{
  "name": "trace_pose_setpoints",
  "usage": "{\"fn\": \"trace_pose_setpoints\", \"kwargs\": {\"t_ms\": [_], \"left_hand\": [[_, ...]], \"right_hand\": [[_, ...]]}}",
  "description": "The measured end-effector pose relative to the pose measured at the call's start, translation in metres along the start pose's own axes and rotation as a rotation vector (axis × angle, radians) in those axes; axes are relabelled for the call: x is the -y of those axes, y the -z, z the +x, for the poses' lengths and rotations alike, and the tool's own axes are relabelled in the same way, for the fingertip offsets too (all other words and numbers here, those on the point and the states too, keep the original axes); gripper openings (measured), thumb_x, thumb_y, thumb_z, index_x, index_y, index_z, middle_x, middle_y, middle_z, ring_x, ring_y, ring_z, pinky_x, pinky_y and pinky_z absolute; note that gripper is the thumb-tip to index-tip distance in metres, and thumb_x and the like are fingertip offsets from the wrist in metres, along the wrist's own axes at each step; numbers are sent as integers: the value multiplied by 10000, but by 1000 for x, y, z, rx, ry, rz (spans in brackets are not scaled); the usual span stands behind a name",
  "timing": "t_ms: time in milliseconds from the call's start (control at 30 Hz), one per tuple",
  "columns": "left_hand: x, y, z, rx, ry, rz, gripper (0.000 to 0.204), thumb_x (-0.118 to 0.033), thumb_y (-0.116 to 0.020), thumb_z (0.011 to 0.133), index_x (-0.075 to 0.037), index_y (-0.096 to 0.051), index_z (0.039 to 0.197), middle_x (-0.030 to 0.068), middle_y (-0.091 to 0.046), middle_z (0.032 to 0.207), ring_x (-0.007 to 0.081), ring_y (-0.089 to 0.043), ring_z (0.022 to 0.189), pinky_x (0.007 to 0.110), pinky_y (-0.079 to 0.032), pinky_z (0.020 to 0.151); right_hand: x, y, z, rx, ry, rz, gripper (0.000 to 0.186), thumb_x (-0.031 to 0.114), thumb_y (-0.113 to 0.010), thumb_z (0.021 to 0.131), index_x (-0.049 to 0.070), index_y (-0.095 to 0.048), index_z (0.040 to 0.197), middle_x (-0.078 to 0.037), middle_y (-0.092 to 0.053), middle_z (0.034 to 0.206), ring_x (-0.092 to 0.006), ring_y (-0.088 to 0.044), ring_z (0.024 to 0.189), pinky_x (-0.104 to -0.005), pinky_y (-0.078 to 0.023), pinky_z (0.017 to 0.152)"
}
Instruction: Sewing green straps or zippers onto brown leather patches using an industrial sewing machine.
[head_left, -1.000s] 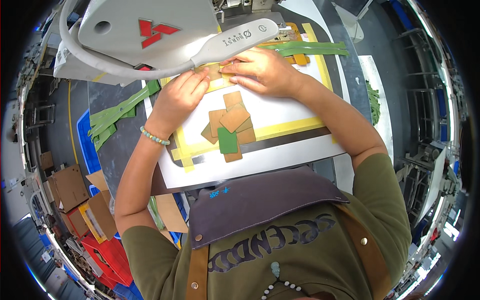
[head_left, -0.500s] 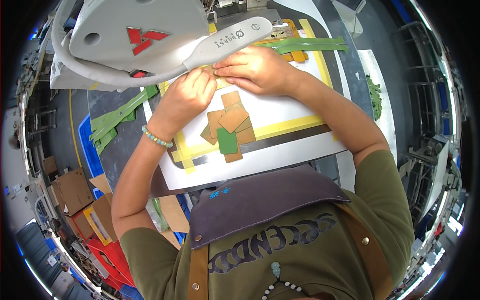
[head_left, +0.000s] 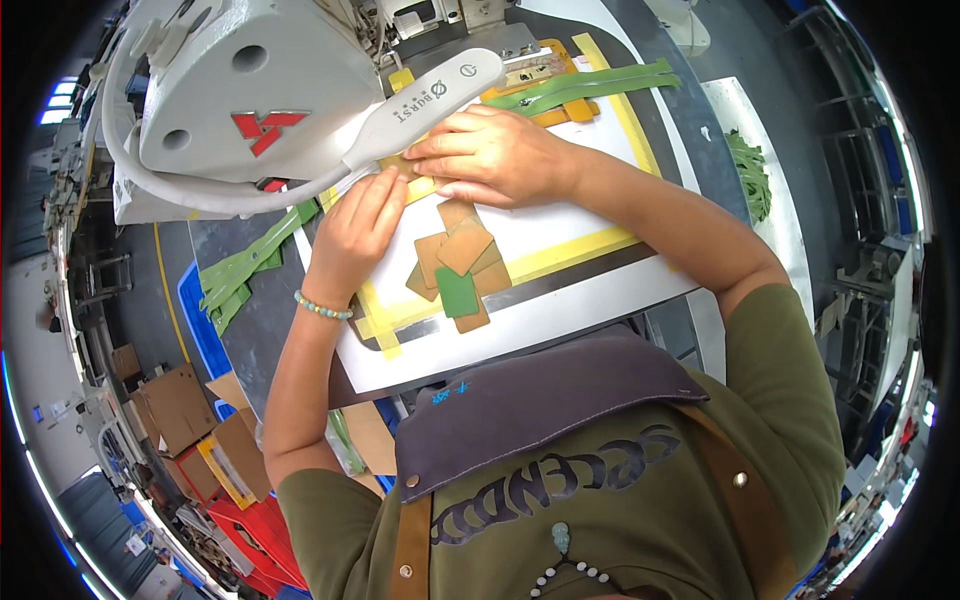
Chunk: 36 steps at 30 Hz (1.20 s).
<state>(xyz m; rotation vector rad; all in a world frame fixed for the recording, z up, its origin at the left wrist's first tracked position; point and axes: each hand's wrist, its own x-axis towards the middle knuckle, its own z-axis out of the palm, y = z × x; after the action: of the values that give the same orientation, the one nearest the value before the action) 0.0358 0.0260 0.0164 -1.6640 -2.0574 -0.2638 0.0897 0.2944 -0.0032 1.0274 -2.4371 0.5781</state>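
Under the machine's white control arm (head_left: 430, 95), both hands work around a small tan piece (head_left: 418, 166) at the yellow tape. My left hand (head_left: 356, 228) has its fingers pressed together and bent, tips on the piece's left side, thumb hidden. From the right, my right hand (head_left: 505, 158) reaches onto the same piece, fingers stretched and thumb lower, apart from them. Just below lie several overlapping tan squares (head_left: 462, 242) with a green rectangle (head_left: 457, 293) on top, on a white, tape-edged sheet (head_left: 560, 232).
The grey machine head (head_left: 255, 80) overhangs the top left. Green zipper strips lie left (head_left: 240, 265) and right (head_left: 630, 78), the latter on an orange frame (head_left: 550, 115). More green strips (head_left: 750, 175) sit beyond the table's right edge. A blue crate (head_left: 188, 305) and cardboard boxes (head_left: 175, 410) stand lower left.
The whole view has shifted slightly. Both hands stay at the tan piece; my left fingers are straighter than half a second ago and my right fingertips sit a little further left.
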Motion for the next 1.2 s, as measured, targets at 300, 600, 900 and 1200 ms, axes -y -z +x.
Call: {"fn": "trace_pose_setpoints", "kwargs": {"t_ms": [300,600,900,1200], "left_hand": [[8,-7,2,-85,1,-138,254,-6,-746,822,36,-725,1072,138,-728,1113,289,-738,1033,359,-633,833],[5,-8,10,-86,48,-181,184,0,-743,831,34,-711,1010,121,-728,1110,263,-733,1013,348,-622,821],[11,-7,0,-62,35,-148,225,53,-763,814,42,-713,1033,144,-744,1104,292,-752,958,356,-627,797],[9,-11,11,-62,53,-198,218,52,-761,787,25,-710,997,123,-744,1072,277,-747,949,351,-615,794]], "right_hand": [[-5,-2,4,10,14,114,366,382,-689,993,75,-768,1174,-38,-715,1305,-231,-611,1216,-415,-479,1020],[0,-8,9,1,-5,85,341,367,-717,969,74,-773,1134,-54,-708,1239,-246,-616,1189,-416,-484,992],[-2,-4,7,33,-48,218,283,287,-694,997,84,-798,1166,-69,-703,1294,-304,-599,1261,-462,-441,1112],[-5,-8,13,-29,-43,267,248,278,-677,998,73,-815,1005,-57,-699,1192,-267,-615,1162,-442,-482,1014]]}}
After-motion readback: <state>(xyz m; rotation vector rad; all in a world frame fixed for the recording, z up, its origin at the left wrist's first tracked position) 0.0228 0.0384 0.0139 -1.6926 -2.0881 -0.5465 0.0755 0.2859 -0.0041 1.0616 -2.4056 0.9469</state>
